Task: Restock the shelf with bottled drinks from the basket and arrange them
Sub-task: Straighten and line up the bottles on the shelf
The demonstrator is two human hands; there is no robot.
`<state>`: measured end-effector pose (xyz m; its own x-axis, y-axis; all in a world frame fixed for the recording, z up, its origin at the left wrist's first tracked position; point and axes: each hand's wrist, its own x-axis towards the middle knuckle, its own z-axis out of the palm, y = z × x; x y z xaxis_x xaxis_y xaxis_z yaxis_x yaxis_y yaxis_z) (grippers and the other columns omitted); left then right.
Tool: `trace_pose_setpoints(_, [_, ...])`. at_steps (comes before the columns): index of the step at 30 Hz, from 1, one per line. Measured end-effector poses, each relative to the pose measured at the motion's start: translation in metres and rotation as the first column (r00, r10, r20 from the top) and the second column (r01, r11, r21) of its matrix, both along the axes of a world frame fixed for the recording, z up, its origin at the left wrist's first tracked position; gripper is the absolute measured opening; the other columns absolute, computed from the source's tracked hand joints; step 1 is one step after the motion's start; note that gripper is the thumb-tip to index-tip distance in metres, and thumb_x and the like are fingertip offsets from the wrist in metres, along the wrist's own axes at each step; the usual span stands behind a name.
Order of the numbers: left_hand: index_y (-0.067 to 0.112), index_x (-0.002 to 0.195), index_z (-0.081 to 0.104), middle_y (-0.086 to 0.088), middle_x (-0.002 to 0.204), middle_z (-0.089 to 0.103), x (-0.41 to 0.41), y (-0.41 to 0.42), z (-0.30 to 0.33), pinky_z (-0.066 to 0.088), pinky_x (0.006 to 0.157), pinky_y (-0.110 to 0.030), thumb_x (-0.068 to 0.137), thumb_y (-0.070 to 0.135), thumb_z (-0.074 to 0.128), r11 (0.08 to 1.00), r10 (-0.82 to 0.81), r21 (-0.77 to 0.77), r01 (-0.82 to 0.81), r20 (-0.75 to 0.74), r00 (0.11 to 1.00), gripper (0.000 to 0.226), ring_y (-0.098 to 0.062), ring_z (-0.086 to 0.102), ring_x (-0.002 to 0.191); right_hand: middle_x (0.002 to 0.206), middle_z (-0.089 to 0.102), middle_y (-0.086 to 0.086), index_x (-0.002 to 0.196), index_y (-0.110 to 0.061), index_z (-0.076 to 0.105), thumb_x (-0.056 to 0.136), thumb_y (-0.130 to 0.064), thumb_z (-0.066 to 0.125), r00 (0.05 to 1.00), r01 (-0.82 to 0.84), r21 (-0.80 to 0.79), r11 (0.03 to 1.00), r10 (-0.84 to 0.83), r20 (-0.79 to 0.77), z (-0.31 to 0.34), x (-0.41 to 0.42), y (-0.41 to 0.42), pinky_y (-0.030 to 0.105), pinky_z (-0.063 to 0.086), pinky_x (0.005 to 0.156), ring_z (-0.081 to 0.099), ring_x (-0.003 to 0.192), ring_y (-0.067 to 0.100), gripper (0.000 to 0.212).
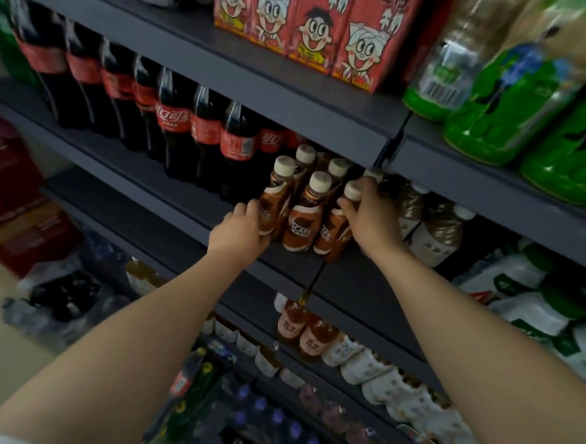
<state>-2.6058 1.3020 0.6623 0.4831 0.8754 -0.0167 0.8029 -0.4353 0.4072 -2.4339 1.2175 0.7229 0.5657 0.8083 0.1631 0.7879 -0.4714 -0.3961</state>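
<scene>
Gripping Nescafe bottles [303,215] | left hand [239,231] fingers clamped | right hand [369,215] fingers clamped | shelf [191,214]

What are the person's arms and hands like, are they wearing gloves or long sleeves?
No gloves and no long sleeves. Both forearms are bare from the bottom of the picture up to the left hand and the right hand. No watch, ring or bracelet shows on either. A small pale patch at the lower left corner may be a sleeve edge, but it is too cropped to tell.
</scene>
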Motion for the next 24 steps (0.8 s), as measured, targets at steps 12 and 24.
trace_pose_setpoints(12, [0.013, 0.138, 0.021, -0.016, 0.133, 0.048, 0.019, 0.036, -0.040, 0.049, 0.081, -0.046, 0.083, 0.038, 0.062, 0.991, -0.015, -0.116, 0.062, 0.366, 0.930, 0.073, -0.034, 0.053, 0.113, 0.139, 0.043, 0.015, 0.131, -0.010, 0.045, 0.092, -0.026, 0.051, 0.919, -0.182, -0.129, 0.975, 0.215, 0.331, 0.010, -0.042, 0.042, 0.038, 0.037, 0.103, 0.040, 0.128, 0.032, 0.042])
trace_pose_setpoints(24, [0.017, 0.141, 0.018, -0.013, 0.120, 0.055, 0.008, 0.038, -0.045, 0.048, 0.063, -0.036, 0.079, 0.047, 0.061, 0.984, -0.174, 0.097, 0.151, 0.303, 0.937, 0.081, -0.032, 0.060, 0.097, 0.132, 0.054, 0.004, 0.129, -0.018, 0.047, 0.094, -0.022, 0.047, 0.970, -0.163, -0.040, 0.986, 0.167, 0.174, 0.035, -0.029, 0.090, 0.036, 0.044, 0.096, 0.054, 0.116, 0.023, 0.035])
